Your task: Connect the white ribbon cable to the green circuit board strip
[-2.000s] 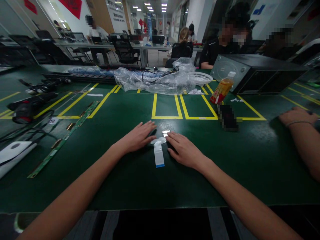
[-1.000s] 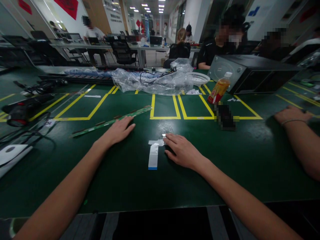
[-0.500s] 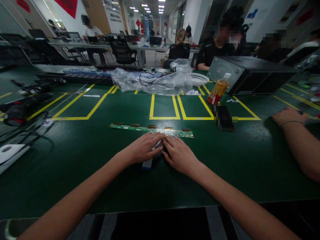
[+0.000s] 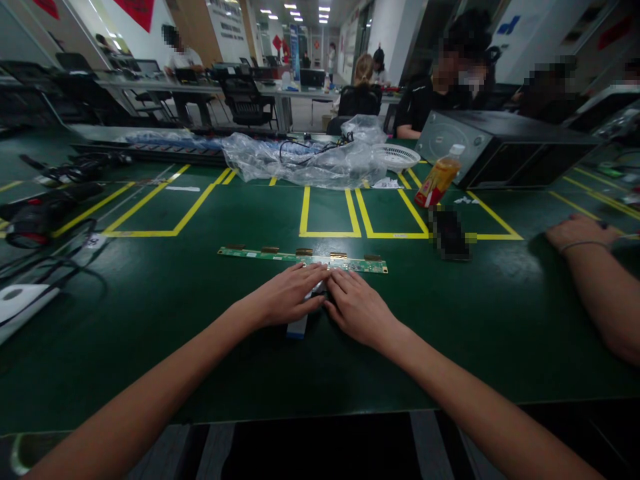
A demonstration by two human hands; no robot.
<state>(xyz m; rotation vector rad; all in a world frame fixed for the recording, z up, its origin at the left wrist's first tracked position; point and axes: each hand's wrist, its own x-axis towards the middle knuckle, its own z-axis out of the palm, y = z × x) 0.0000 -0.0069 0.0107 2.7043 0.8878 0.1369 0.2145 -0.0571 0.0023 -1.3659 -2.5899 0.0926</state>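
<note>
A long, narrow green circuit board [image 4: 260,255] with copper-coloured tabs along its far edge lies flat on the green table. From its near edge a white flat ribbon cable [image 4: 298,325] with a blue end comes toward me. My left hand [image 4: 287,293] bends over the cable, fingertips at the board's edge and thumb across the cable. Close against it, my right hand [image 4: 359,303] has its fingertips at the same spot, thumb tucked below. Both hands look closed around the cable's far end; the exact contact is hidden under the fingers.
Across the table lie clear plastic wrap [image 4: 305,163], a white basket [image 4: 397,155] and a black metal case [image 4: 510,150]. A drink bottle [image 4: 440,177] and a dark, blurred-out object [image 4: 451,233] are to the right. Another person's hand [image 4: 580,233] rests far right. Black cables [image 4: 90,267] lie left.
Hardly anything differs. The ribbon cable's loose end has shifted slightly to the right, while both hands stay at the board's near edge.
</note>
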